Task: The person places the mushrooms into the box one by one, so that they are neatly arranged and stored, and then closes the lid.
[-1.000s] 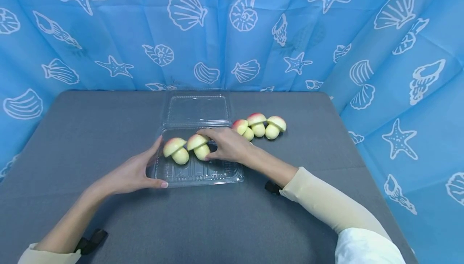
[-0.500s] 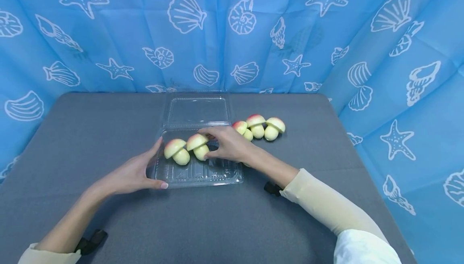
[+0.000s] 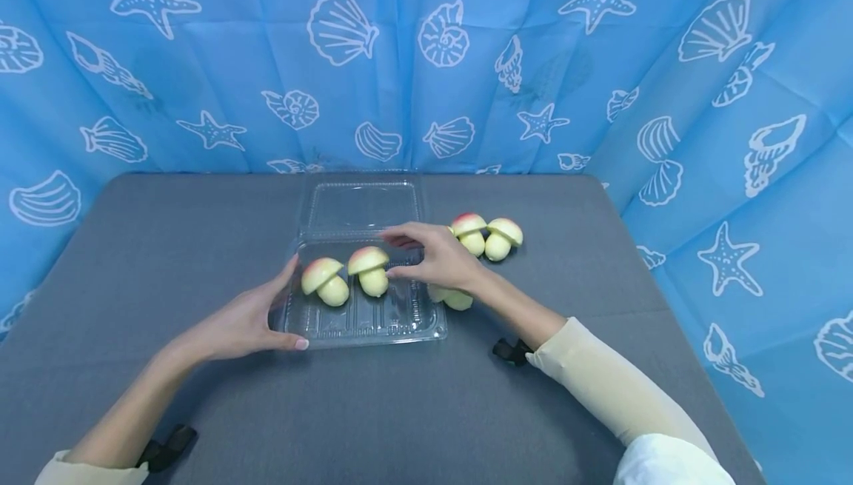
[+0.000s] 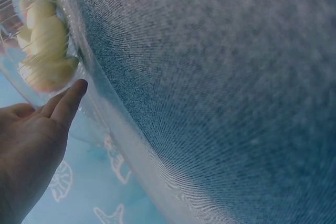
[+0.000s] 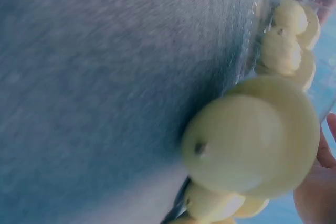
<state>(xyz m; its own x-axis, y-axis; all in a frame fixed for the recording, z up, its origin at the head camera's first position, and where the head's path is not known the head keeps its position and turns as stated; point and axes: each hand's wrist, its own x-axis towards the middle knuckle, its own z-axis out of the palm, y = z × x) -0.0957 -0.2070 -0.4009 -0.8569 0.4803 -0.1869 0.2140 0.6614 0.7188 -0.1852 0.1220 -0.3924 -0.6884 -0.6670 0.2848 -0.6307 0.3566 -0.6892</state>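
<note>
A clear plastic clamshell box (image 3: 340, 324) lies on the table with its lid folded back. In its left half are two yellow mushroom-shaped pieces with reddish caps, one at the left (image 3: 324, 282) and the other (image 3: 369, 272) to its right. My left hand (image 3: 246, 320) spans the box's left side, fingers along the side and thumb by the front corner; the left wrist view shows these fingers (image 4: 68, 103) straight. Over the box's right part is my right hand (image 3: 441, 257), fingers extended and holding nothing, just right of the second piece.
Outside the box's right side sits another mushroom piece (image 3: 457, 300), partly hidden by my right hand and large in the right wrist view. More mushroom pieces (image 3: 504, 239) stand at the back right. A blue shell-print curtain (image 3: 393, 100) hangs behind the grey table (image 3: 373, 411).
My right hand has let go of the second mushroom piece and drawn back to the right. That piece now stands a little more upright. My left hand has stayed in place.
</note>
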